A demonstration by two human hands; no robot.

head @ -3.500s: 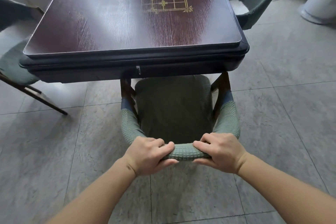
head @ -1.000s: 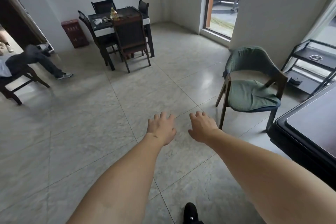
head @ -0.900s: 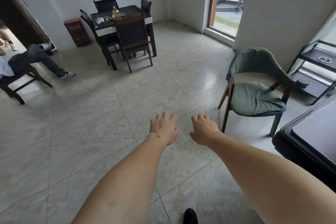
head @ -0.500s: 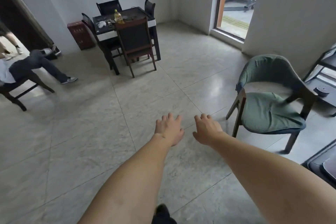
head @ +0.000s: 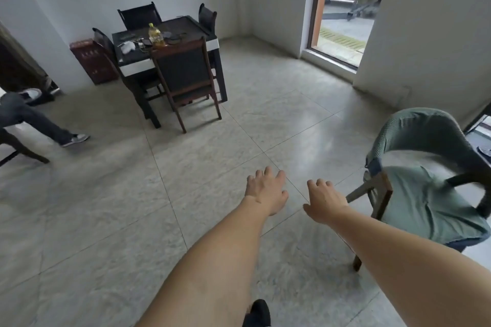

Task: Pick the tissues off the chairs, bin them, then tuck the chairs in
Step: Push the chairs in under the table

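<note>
Both hands, left [head: 266, 192] & right [head: 324, 200], had let go of the tucked chair; fingers relaxed, holding nothing. Green chair [head: 430, 188] now near on right, prob. next to tuck.

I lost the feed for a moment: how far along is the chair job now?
Done: no tissue shows on the green chair's seat. In hand: nothing; the left hand and right hand hang open over the floor, with no grip on anything. Left: that green chair stands free on the tiles beside the right hand, at no table, so it has yet to be tucked in.
</note>
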